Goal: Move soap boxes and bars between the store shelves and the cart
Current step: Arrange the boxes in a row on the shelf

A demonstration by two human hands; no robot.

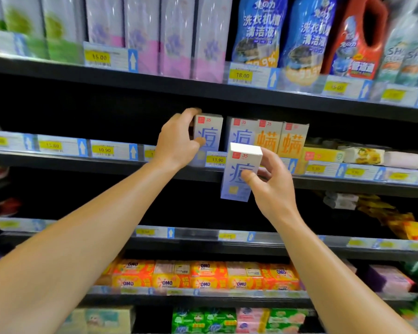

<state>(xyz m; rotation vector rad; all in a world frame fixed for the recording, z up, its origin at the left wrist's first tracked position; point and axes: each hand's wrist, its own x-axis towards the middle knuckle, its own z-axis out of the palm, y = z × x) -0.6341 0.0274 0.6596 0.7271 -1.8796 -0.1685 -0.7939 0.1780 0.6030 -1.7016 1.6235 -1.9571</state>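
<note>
- Store shelving (203, 92) with dark boards fills the view, each edge lined with yellow price tags (217, 160).
- Top left stand green packs (53, 27), then pink-and-lilac packs (174, 37), all blurred.
- Along the middle board the left stretch behind the tags looks dark; what is there cannot be made out.
- Left hand (179, 138) reaches to the middle board and grips an upright blue box (209, 135) by its left side, fingers curled over the top corner and thumb pressed on the front face.
- That box stands on the board, apart from its neighbours by a narrow dark gap.
- Just right of the gap a second blue box (241, 133) stands upright, touching two orange boxes (280, 138) beside it.
- Held box (240, 174), same blue print, is out in front of the board and lower than the row, tilted slightly, white top showing.
- Right hand (274, 186) pinches it at its right edge, thumb on the front and fingers behind.
- Further right on the middle board lie yellow and pale wrapped bars (362, 155).
- Top right hold blue pouches (258, 32) and a red jug (362, 39).
- Low down, orange OMO bars (203, 276) lie in stacked rows, with green and pink packs (227, 320) beneath.
</note>
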